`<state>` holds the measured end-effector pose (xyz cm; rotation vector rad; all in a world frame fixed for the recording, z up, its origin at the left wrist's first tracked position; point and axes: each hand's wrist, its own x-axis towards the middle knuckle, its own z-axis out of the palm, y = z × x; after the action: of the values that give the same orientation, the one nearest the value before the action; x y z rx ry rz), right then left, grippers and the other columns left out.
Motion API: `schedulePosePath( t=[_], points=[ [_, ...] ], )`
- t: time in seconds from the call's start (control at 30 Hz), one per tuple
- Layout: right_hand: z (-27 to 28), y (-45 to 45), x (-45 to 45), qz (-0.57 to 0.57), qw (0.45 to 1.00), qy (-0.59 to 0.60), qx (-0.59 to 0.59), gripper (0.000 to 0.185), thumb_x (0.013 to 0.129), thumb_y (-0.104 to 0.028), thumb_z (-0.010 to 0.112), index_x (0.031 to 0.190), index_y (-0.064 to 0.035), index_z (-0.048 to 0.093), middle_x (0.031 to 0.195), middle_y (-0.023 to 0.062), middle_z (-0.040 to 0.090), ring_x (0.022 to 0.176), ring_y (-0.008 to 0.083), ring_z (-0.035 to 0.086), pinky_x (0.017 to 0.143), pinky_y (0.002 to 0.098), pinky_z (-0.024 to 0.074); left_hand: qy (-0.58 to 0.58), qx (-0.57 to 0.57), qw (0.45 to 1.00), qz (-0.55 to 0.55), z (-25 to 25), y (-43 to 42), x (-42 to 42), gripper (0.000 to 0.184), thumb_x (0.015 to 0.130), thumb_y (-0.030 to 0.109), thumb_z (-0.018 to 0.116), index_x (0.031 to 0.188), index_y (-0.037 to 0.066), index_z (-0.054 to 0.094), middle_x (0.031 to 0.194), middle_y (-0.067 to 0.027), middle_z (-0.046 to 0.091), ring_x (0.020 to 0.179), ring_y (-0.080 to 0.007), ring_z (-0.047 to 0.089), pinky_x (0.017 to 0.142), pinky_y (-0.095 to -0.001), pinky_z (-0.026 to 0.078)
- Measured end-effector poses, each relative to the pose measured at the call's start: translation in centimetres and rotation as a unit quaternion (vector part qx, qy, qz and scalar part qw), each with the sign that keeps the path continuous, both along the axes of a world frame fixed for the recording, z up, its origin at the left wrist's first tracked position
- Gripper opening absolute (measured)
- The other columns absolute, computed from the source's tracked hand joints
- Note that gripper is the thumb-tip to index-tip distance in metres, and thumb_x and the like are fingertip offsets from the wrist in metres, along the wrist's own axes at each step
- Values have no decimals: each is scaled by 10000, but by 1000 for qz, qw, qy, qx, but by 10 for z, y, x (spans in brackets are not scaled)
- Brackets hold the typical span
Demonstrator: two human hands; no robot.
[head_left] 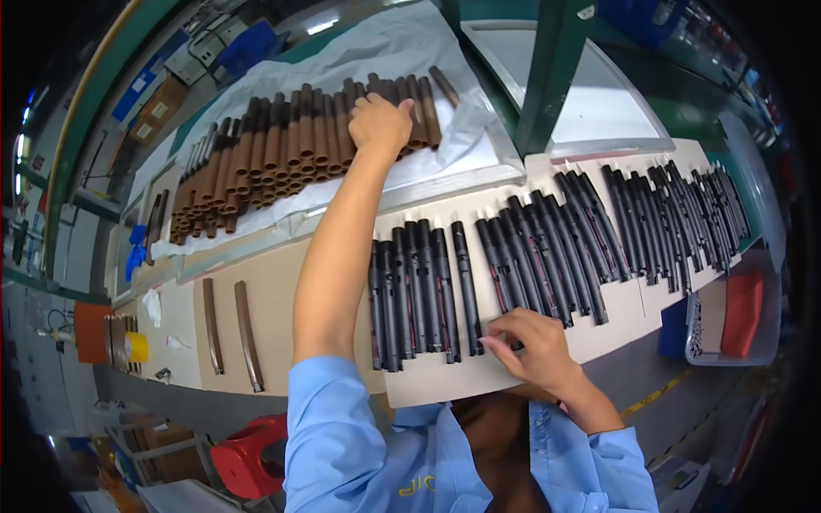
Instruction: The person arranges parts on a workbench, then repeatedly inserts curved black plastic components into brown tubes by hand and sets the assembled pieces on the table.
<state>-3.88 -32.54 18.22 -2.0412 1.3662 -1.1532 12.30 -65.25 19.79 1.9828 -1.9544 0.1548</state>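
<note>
My left hand (pixel 380 124) reaches to the far side of the bench, fingers curled over the dark upper ends of a pile of brown tubes (pixel 295 150). It appears to grip one tube, though the fingertips are partly hidden. Close to my body, my right hand (pixel 537 349) is loosely bent, thumb and forefinger apart with nothing visible between them. Just left of its fingertips lies the lower end of a black tube (pixel 467 286), the last in a row of black tubes (pixel 410 295). More black tubes (pixel 534 256) lie beyond that hand.
Two brown strips (pixel 245 338) lie on the board at left. A yellow tape roll (pixel 136 347) sits by an orange box (pixel 91 333). A green post (pixel 552 77) rises behind the bench. At right is a clear bin (pixel 735 342); a red stool (pixel 248 457) stands below.
</note>
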Motion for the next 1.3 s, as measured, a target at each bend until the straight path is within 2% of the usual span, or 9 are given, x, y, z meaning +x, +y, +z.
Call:
schedulePosePath(
  t=[0.13,0.2,0.3,0.4,0.6,0.73,0.93,1.23,1.3],
  points=[
    [-7,10,-4,-18,1000,10,7,169,729,-94,744,829,-40,618,718,60,612,582,200,603,506,299,475,-47,124,991,-5,-13,-22,-3,417,888,385,515,1042,29,667,1093,-227,625,1052,-341,597,872,-406,483],
    [-7,13,-3,-37,999,9,21,162,731,-95,743,820,-40,618,718,62,615,586,201,604,510,299,477,-24,100,995,17,-5,-10,-2,287,906,201,483,955,23,704,1025,-182,667,978,-272,647,777,-331,526],
    [-12,14,8,-16,996,81,31,296,762,-207,728,975,-52,594,730,59,581,602,209,607,501,324,477,195,157,968,-29,13,13,29,436,916,372,490,1037,-16,648,1006,-172,662,862,-276,657,826,-385,503],
    [-11,15,28,-14,976,212,55,440,784,-330,687,1125,-95,539,802,84,519,629,230,613,496,335,484,557,219,784,-164,37,77,63,374,939,297,507,993,-62,595,923,-156,647,766,-200,622,711,-317,512],
    [-22,21,35,-32,962,267,58,282,807,-218,646,1055,-96,594,797,92,517,577,214,617,460,308,488,816,220,499,-192,6,224,120,392,954,251,497,1215,-40,461,778,-21,490,648,-127,504,593,-255,454],
    [-29,23,37,-45,959,275,58,285,793,-134,635,1078,-132,620,822,101,538,526,240,605,456,354,496,852,169,468,-161,-37,275,123,341,951,301,517,1134,13,515,660,29,366,572,-108,414,530,-253,400],
    [-25,22,39,-44,964,255,60,274,735,-148,655,984,-55,587,799,165,539,511,274,614,464,358,515,827,107,543,-103,-37,301,89,217,937,213,547,990,3,565,588,14,389,541,-133,454,502,-258,421],
    [1,14,9,-137,986,97,-13,269,720,-99,657,979,-50,602,834,137,550,575,333,598,542,403,515,739,114,654,-114,-11,301,66,322,893,132,580,1124,-90,546,900,-132,632,733,-153,603,598,-247,504],
    [18,9,0,-171,983,6,-67,242,701,-41,701,930,-30,626,780,111,546,565,238,607,485,328,497,745,103,644,-137,-3,293,56,362,891,129,590,1158,-107,531,977,-167,638,783,-157,609,607,-251,513]
  ],
)
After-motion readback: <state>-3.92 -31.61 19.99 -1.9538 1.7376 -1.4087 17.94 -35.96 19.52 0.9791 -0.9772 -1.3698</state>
